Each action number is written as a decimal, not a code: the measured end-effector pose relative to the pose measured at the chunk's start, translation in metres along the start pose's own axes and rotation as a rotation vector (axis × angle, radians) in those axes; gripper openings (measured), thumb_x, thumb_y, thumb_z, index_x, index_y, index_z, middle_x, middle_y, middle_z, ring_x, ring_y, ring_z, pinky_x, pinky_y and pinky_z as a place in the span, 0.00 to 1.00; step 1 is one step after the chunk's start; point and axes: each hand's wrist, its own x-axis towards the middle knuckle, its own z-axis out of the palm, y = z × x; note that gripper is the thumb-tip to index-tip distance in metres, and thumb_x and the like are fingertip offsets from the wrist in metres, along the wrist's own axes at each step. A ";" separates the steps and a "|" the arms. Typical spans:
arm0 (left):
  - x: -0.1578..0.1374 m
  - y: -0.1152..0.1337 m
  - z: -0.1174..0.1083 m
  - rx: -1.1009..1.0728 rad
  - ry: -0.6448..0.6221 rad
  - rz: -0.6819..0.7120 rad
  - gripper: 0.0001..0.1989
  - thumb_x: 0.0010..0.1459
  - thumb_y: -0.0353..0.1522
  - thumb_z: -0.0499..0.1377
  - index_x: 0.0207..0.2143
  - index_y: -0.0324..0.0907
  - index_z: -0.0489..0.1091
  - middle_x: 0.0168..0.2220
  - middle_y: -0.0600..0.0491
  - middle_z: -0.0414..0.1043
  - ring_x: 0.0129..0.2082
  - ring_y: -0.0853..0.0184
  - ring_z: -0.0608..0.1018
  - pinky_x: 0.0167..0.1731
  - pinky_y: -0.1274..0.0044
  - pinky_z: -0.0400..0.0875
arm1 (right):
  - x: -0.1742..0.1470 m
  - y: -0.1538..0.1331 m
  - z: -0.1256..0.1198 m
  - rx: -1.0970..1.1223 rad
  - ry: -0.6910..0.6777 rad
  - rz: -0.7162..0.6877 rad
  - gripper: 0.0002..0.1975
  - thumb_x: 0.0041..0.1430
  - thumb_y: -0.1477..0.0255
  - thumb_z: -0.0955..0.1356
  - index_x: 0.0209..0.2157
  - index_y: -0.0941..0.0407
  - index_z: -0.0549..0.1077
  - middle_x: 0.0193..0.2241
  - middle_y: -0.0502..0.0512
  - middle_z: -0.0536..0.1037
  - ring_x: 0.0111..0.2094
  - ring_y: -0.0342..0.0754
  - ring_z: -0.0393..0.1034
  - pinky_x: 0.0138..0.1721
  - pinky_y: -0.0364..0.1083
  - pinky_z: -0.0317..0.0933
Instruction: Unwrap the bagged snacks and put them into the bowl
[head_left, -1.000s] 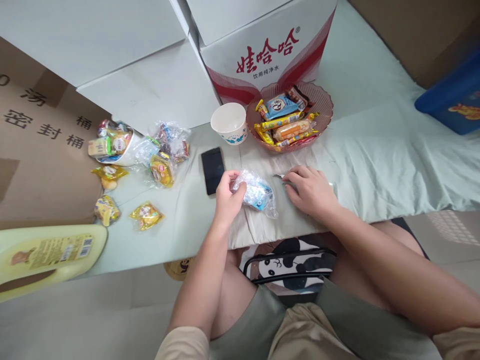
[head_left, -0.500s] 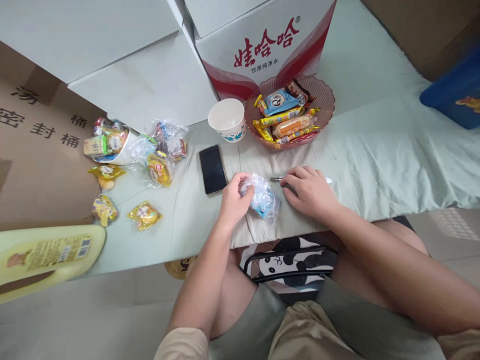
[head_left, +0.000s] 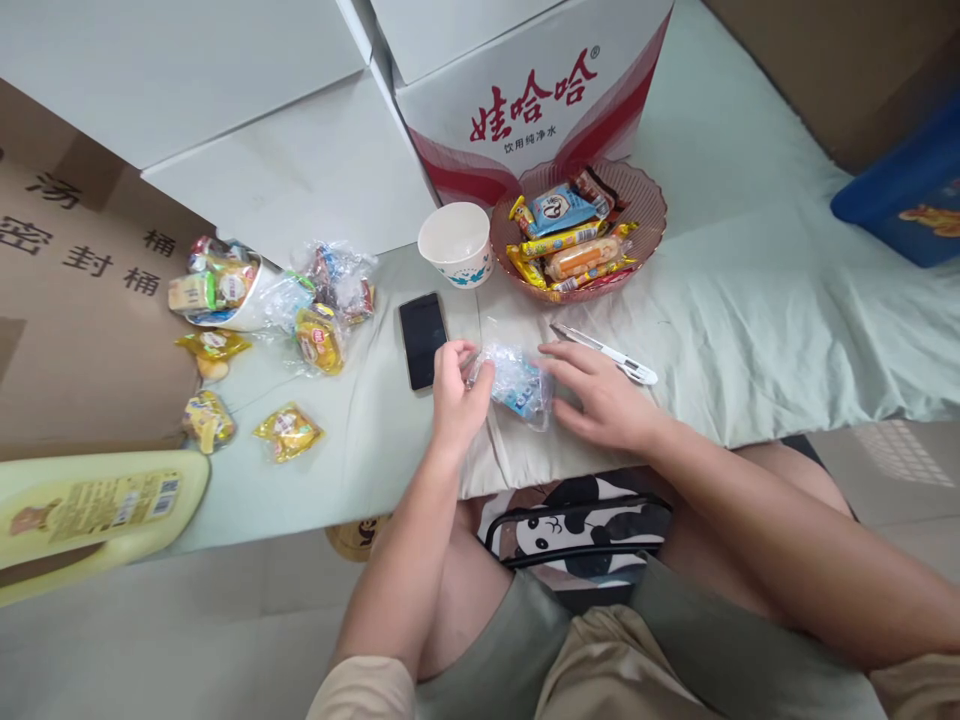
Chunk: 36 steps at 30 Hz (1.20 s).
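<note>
A blue snack packet in crinkled clear plastic wrap [head_left: 521,388] lies on the pale green cloth between my two hands. My left hand [head_left: 459,398] grips the wrap's left edge between thumb and curled fingers. At the packet's right side is my right hand [head_left: 604,400], palm down with fingers apart, its fingertips at the plastic. Just beyond that hand lies a white utility knife [head_left: 619,358], its blade end pointing up and left; no hand touches it. A black phone [head_left: 423,338] rests flat beyond my left hand.
A pink glass bowl of wrapped snacks [head_left: 654,215] and a white paper cup [head_left: 454,245] stand before a white carton [head_left: 540,120]. On the left, a tipped cup of snacks [head_left: 244,305] lies near loose packets [head_left: 289,432] and a yellow jug [head_left: 112,500].
My right hand has let go of the utility knife, now lying slanted beyond it, and moved left to the packet. The packet has flattened and turned slightly; my left hand stays beside it.
</note>
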 end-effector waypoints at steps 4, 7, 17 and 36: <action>0.000 0.003 -0.009 0.200 -0.091 0.229 0.12 0.57 0.31 0.62 0.45 0.45 0.70 0.57 0.45 0.69 0.60 0.57 0.72 0.61 0.62 0.66 | 0.001 -0.006 0.006 0.069 -0.065 -0.092 0.18 0.61 0.71 0.66 0.53 0.55 0.75 0.56 0.63 0.76 0.61 0.62 0.67 0.59 0.63 0.64; 0.000 0.004 -0.012 0.293 -0.174 0.217 0.05 0.57 0.29 0.62 0.37 0.44 0.73 0.58 0.44 0.69 0.60 0.56 0.73 0.61 0.61 0.66 | 0.004 -0.008 0.006 0.102 0.004 -0.008 0.11 0.61 0.74 0.65 0.42 0.54 0.77 0.50 0.62 0.80 0.54 0.58 0.73 0.54 0.60 0.67; -0.005 0.012 -0.020 0.032 -0.282 0.293 0.07 0.65 0.34 0.55 0.34 0.44 0.70 0.39 0.49 0.81 0.42 0.63 0.83 0.46 0.69 0.77 | 0.003 -0.004 -0.012 0.220 0.217 0.028 0.22 0.58 0.71 0.62 0.55 0.55 0.68 0.55 0.65 0.76 0.58 0.59 0.70 0.59 0.60 0.63; 0.002 0.001 -0.015 0.355 -0.282 0.241 0.13 0.60 0.37 0.64 0.47 0.44 0.74 0.34 0.53 0.74 0.36 0.63 0.76 0.42 0.72 0.72 | -0.001 -0.008 -0.018 0.276 0.228 0.008 0.24 0.66 0.56 0.60 0.55 0.54 0.70 0.54 0.67 0.77 0.57 0.63 0.71 0.59 0.63 0.63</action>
